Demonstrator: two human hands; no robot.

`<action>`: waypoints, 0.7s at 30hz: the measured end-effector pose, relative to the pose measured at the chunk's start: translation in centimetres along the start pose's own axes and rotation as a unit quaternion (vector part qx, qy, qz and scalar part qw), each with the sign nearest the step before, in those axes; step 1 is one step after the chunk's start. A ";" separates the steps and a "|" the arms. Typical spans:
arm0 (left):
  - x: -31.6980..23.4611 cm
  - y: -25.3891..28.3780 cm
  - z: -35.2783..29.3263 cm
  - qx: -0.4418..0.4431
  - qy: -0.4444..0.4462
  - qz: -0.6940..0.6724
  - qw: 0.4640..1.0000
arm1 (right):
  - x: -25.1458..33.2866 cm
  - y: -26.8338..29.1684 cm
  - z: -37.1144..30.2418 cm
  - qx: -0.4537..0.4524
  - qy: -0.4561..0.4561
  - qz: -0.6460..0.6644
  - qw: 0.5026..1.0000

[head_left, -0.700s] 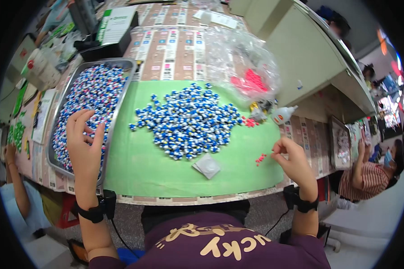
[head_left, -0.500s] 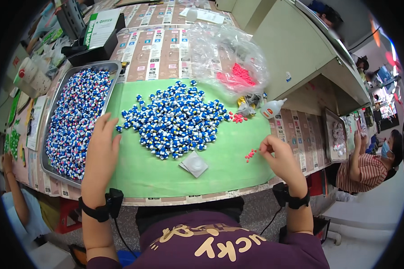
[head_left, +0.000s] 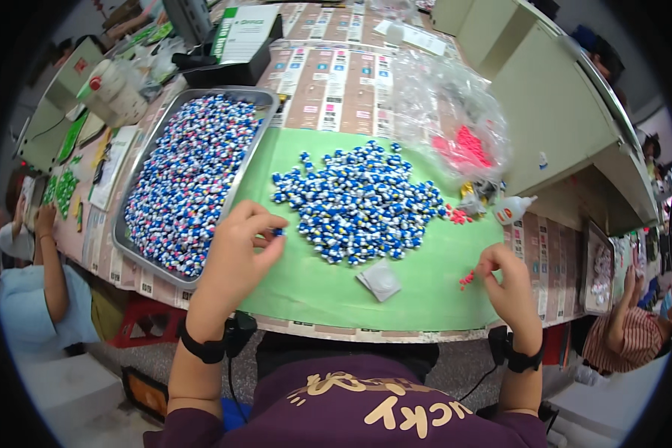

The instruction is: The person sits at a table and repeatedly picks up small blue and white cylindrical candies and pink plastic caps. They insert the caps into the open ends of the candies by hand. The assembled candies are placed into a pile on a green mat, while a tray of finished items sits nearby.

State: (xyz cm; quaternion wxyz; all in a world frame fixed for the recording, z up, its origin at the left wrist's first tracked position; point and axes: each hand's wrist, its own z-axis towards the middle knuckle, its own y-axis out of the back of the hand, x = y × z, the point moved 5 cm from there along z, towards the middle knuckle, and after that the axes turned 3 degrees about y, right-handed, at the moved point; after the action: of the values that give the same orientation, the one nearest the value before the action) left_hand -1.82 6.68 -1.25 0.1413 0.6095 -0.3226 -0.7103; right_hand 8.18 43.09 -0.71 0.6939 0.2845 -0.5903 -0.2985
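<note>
On the green mat (head_left: 321, 306) lies a heap of small blue-and-white plastic pieces (head_left: 366, 201). At the heap's left edge, my left hand (head_left: 239, 246) pinches a single blue piece (head_left: 278, 232) between thumb and forefinger. My right hand (head_left: 511, 284) rests at the mat's right side, fingers curled and thumb against them; whatever they hold is hidden. Right beside its fingertips are a few small pink-red pieces (head_left: 467, 280). More pink-red pieces (head_left: 458, 215) lie at the heap's right end. Between my hands sits a square whitish pad (head_left: 382, 279).
A metal tray (head_left: 257, 149) full of blue, white and pink pieces stands at left. Farther right are a clear plastic bag (head_left: 425, 82) with pink pieces, a white squeeze bottle (head_left: 511, 210) and a grey cabinet (head_left: 552, 97). Co-workers sit on both sides.
The view has swung, shifting the table rightward in the picture. My left hand has moved from the tray's edge to the heap, its fingers closing on a blue piece. My right hand stays by the pink-red pieces.
</note>
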 end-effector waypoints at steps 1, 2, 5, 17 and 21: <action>-0.7 0.0 -0.2 0.011 0.007 -0.070 0.997 | 1.5 0.3 0.4 -0.015 0.006 0.021 1.000; -1.4 0.1 -0.5 0.024 0.008 -0.143 0.989 | 2.8 0.2 0.9 -0.024 0.029 0.049 0.998; -3.3 -1.1 -0.8 0.093 -0.039 -0.369 0.924 | 6.7 -0.1 2.1 -0.047 0.078 0.146 0.985; -6.9 -5.8 -2.1 0.263 0.056 -0.594 0.758 | 14.7 -3.6 4.4 -0.007 0.284 0.188 0.940; -6.9 -5.6 -2.2 0.266 0.054 -0.581 0.767 | 14.6 -3.4 4.2 0.027 0.286 0.209 0.935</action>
State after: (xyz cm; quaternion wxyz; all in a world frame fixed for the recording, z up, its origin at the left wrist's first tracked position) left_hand 2.89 14.37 0.47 -0.4487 0.7312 -0.0743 -0.5084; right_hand 5.55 29.71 6.80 0.8724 0.2466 -0.4204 -0.0367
